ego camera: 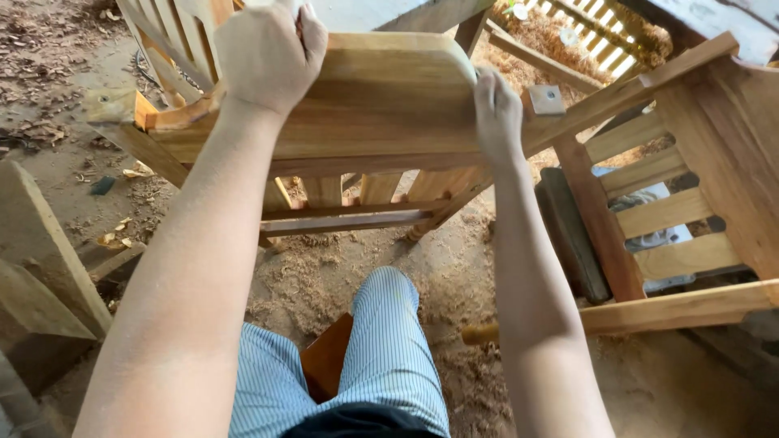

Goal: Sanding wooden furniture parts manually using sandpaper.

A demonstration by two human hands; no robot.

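Observation:
A wooden chair piece with a broad rounded panel and slats below it lies tilted in front of me. My left hand grips the panel's upper left edge from above. My right hand is closed on the panel's right edge, fingers wrapped around the corner. Both forearms reach forward over my knee in striped blue trousers.
A second slatted wooden frame stands at the right, with a small metal plate on its post. Sawdust and shavings cover the dirt floor. Wood planks lean at the left. A dark wooden block lies beside the right frame.

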